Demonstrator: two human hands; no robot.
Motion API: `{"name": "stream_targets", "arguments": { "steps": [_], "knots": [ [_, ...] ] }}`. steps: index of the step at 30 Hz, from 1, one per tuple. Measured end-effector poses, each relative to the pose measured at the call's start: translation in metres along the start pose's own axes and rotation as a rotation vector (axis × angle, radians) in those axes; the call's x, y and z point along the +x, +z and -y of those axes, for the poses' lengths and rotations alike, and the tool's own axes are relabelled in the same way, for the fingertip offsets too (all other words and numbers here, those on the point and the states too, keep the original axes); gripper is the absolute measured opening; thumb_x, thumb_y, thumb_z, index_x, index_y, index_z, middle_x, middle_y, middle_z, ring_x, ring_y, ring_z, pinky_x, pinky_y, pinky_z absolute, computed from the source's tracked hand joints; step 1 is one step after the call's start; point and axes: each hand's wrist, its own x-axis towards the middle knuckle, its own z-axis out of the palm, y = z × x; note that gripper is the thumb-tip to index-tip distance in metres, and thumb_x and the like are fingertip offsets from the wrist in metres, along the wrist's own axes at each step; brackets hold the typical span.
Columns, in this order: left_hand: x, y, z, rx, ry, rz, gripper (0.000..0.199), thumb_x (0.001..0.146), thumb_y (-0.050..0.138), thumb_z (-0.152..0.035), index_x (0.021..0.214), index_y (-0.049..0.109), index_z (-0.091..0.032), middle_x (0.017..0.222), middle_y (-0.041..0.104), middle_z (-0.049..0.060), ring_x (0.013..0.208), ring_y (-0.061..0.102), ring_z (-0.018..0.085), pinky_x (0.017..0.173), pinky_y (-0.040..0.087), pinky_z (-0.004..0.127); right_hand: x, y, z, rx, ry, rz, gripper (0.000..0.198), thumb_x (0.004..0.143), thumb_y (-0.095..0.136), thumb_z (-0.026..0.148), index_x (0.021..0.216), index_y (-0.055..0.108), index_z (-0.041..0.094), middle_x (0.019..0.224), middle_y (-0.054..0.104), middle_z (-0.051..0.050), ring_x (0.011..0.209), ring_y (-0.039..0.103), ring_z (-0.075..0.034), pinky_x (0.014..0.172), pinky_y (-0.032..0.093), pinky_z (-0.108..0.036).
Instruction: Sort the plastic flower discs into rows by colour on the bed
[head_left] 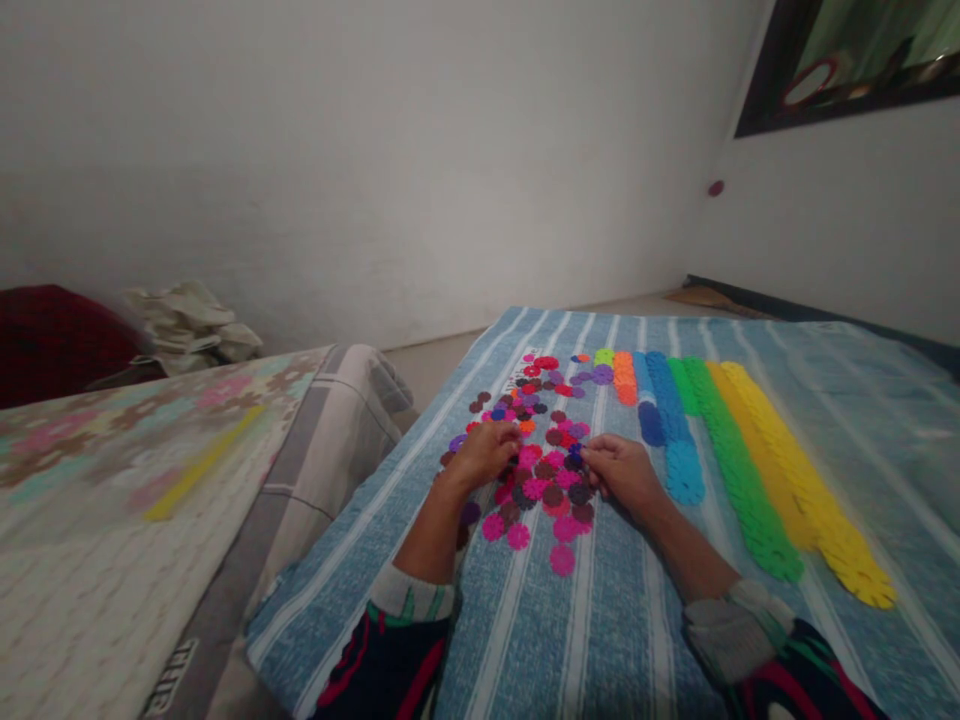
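A loose pile of notched plastic snowflake discs (551, 470), mostly pink, brown, purple and black, lies on the blue striped cloth (499, 630). My left hand (484, 456) is over the pile's left side, its fingers curled together; whatever they hold is hidden. At the right side of the pile, my right hand (619, 472) pinches thumb and forefinger at a dark blue disc (576, 451). Right of that hand, overlapping rows run by colour: a blue row (666, 395), a green row (739, 475), an orange-yellow row (765, 465) and a yellow row (814, 490).
Short lime (604, 357) and orange rows (625, 378) sit at the far end. To the left stands another covered surface (300, 440) with a yellow strip (206, 465) on it. A white wall (375, 170) rises behind.
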Motion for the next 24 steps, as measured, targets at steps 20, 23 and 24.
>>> {"name": "stream_targets", "arguments": {
  "steps": [20, 23, 24],
  "knots": [
    [-0.002, -0.014, 0.015, -0.3, -0.22, -0.111, 0.011, 0.067, 0.055, -0.019, 0.071, 0.065, -0.016, 0.056, 0.063, 0.0, 0.051, 0.06, 0.013, 0.051, 0.045, 0.022, 0.0, 0.0, 0.0, 0.011, 0.013, 0.028, 0.024, 0.067, 0.067, 0.041, 0.068, 0.061, 0.017, 0.042, 0.056, 0.004, 0.029, 0.04, -0.007, 0.031, 0.027, -0.017],
    [0.0, -0.015, 0.017, -0.188, -0.203, -0.235, 0.017, 0.071, 0.052, -0.02, 0.076, 0.068, -0.017, 0.059, 0.065, 0.0, 0.055, 0.062, 0.015, 0.055, 0.046, 0.025, 0.001, 0.0, -0.002, 0.006, 0.012, 0.02, 0.024, 0.067, 0.067, 0.041, 0.068, 0.06, 0.017, 0.041, 0.056, 0.004, 0.029, 0.04, -0.007, 0.031, 0.026, -0.017],
    [0.0, -0.015, 0.017, -0.101, -0.181, -0.296, 0.019, 0.073, 0.051, -0.021, 0.078, 0.069, -0.017, 0.064, 0.067, 0.001, 0.061, 0.064, 0.016, 0.06, 0.048, 0.026, 0.001, 0.0, -0.002, 0.007, 0.011, 0.018, 0.024, 0.067, 0.067, 0.041, 0.068, 0.06, 0.017, 0.041, 0.055, 0.004, 0.029, 0.04, -0.007, 0.031, 0.026, -0.017]
  ]
}}
